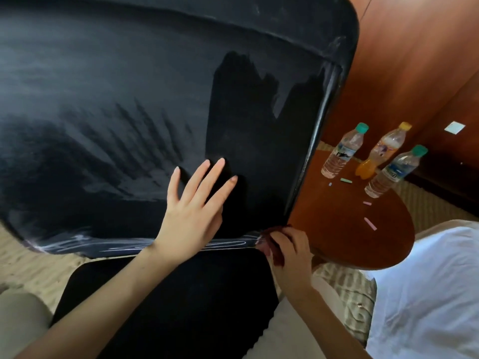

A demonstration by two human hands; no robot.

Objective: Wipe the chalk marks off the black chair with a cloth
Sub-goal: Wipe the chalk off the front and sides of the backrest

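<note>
Chalk marks run as white streaks along the lower edge of the black chair backrest, with a grey haze across its face and a darker clean patch at centre right. The backrest's long axis spans the view left to right. Left hand lies flat on it, fingers straight and spread. Right hand grips a dark red cloth at the lower right corner. A round wooden table beside it carries three bottles and chalk sticks.
</note>
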